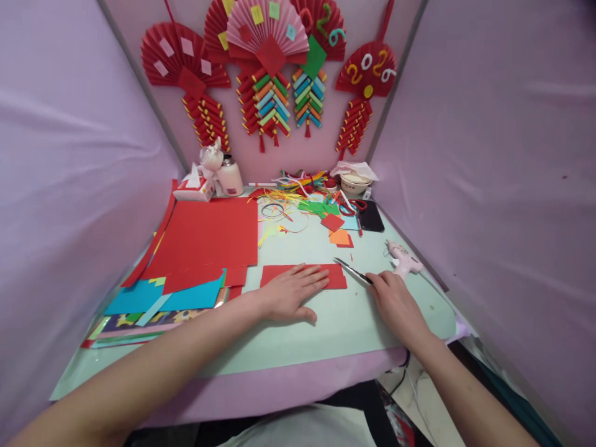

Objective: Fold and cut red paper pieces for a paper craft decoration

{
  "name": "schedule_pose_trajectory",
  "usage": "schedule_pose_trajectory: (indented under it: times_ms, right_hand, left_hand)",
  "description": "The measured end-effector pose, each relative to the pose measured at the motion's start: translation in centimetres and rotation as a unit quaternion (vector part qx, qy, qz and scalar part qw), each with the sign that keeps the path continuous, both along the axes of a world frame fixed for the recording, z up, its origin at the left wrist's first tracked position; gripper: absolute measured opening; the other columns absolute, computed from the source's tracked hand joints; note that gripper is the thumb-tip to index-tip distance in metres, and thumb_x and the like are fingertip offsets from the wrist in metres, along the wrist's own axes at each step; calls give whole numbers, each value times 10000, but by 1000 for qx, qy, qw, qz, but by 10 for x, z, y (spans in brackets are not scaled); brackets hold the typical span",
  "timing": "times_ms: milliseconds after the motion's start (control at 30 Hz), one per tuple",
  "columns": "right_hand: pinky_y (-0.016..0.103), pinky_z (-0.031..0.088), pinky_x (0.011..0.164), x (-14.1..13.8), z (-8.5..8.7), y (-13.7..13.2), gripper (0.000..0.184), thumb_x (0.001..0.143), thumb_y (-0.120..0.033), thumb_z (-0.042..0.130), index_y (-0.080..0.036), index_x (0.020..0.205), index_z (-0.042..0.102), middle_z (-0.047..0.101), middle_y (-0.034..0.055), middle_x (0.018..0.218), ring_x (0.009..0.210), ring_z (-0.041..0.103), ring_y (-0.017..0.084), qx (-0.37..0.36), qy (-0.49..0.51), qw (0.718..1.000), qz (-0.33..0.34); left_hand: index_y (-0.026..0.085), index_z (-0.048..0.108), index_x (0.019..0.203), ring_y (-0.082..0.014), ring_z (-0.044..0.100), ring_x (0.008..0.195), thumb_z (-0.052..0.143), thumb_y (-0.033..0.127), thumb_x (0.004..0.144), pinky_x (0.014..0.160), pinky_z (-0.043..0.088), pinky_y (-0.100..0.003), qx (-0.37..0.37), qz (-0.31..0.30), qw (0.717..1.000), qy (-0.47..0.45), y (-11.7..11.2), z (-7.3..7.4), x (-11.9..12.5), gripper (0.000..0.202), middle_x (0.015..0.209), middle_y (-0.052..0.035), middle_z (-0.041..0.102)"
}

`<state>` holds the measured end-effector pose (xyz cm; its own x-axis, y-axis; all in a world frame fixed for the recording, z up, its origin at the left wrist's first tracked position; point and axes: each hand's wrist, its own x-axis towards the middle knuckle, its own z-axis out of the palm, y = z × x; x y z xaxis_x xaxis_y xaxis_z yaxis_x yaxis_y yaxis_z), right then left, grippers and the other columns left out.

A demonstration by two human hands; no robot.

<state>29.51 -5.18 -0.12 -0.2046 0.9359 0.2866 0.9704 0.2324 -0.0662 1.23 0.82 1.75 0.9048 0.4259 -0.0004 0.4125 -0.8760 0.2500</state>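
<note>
My left hand (297, 292) lies flat on a folded-looking strip of red paper (336, 277), fingers stretched out and pointing right. It covers the strip's middle and part of its left end. In my right hand (395, 304) is a slim, dark-handled knife (354, 272), its pointed blade aimed up and to the left. The blade's tip is just above the strip's upper right corner, apart from my left hand. My right fingers are closed around the handle, which they mostly hide.
Large red sheets (209, 233) and blue paper (189, 299) lie at left. A pink glue gun (404, 259) is at right, near a black phone (371, 216) and red scissors (352, 208). Paper scraps (319, 207), a tissue box (194, 188) and a bowl (356, 182) stand farther back.
</note>
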Motion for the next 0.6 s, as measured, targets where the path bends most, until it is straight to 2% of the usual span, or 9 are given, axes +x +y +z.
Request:
schedule_pose_trajectory:
  times_ms: [167, 433, 600]
  right_hand:
    - [326, 457, 720, 16, -4, -10, 323, 945, -213, 368, -197, 1203, 562, 533, 103, 966, 916, 510, 233, -40, 22, 999, 24]
    - [325, 467, 734, 35, -19, -20, 368, 929, -208, 390, -238, 1258, 552, 555, 82, 964, 901, 532, 220, -40, 42, 994, 89]
    - [333, 476, 766, 36, -19, -25, 413, 913, -182, 391, -254, 1302, 513, 567, 77, 1001, 904, 537, 217, -57, 38, 991, 112]
  left_hand:
    - [222, 77, 1503, -262, 105, 1438, 408, 676, 829, 1148, 99, -471, -22, -15, 1000, 5, 3, -7, -5, 878, 1557, -106, 148]
    - [243, 79, 1503, -269, 120, 1435, 458, 683, 799, 1145, 127, -465, -21, -19, 1000, -5, 3, -7, -5, 913, 1556, -100, 165]
    - [264, 99, 1501, -274, 124, 1434, 447, 695, 797, 1142, 119, -471, -24, -25, 999, 1, 3, -7, -5, 896, 1556, -90, 174]
